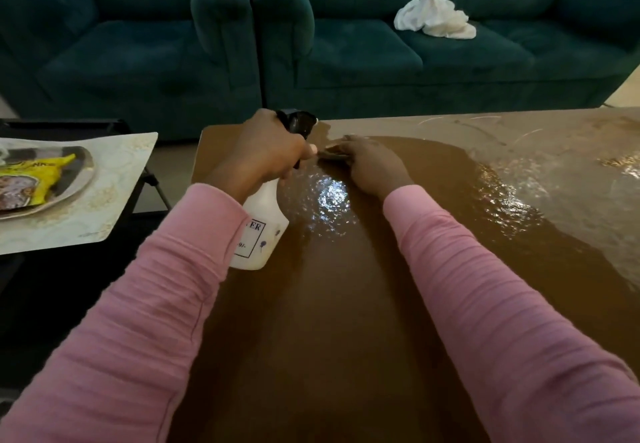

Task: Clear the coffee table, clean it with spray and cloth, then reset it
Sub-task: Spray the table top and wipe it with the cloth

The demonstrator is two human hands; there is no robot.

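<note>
I count one spray bottle [261, 235], one white cloth [434, 17] and two hands. The left hand [266, 152] has its fingers clenched round the bottle's neck above the wet brown surface [346, 321]. The bottle's long axis runs away from me, black nozzle toward the sofa [346, 58]. The right hand [372, 165] lies on a small tan thing [331, 155], mostly hidden; I cannot tell whether its fingers grip it. The cloth sits crumpled on the sofa seat.

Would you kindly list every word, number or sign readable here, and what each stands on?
"ER": end of a word on the label of the bottle; its start is hidden by the sleeve.
"9/-": lower on the same label, its start hidden too.
"NK": seemingly, on the yellow packet; the rest is too blurred.
No other text shows.
</note>
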